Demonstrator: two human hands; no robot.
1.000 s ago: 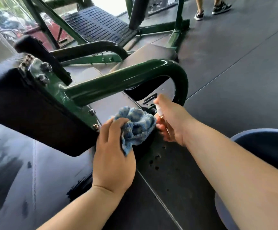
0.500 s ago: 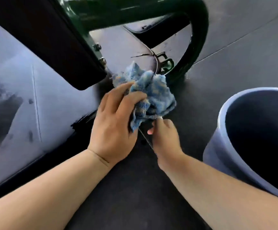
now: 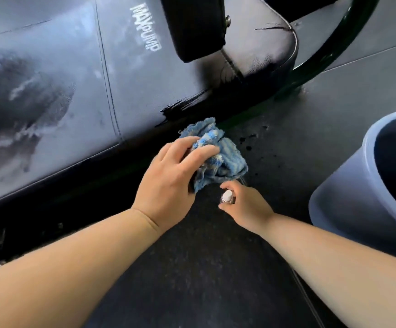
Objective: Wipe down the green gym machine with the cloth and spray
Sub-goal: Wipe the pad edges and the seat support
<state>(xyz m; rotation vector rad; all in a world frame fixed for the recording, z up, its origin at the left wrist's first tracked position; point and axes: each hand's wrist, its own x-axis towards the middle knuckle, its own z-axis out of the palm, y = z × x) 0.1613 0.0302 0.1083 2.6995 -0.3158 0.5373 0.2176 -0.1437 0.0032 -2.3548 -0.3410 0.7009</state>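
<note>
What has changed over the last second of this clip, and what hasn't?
The right hand dropped from the curved green tube toward the dark floor, with the small white-capped spray bottle now cap-up in its fingers. The left hand came down with it. Unchanged: the left hand grips the crumpled blue terry cloth, and the grey-blue plastic bucket stands at right.

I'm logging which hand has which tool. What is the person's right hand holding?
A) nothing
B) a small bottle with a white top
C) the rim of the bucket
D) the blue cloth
B: the right hand curls round a small spray bottle with a white top, while the left hand grips the blue cloth. The bucket stands apart, to the right.
</note>
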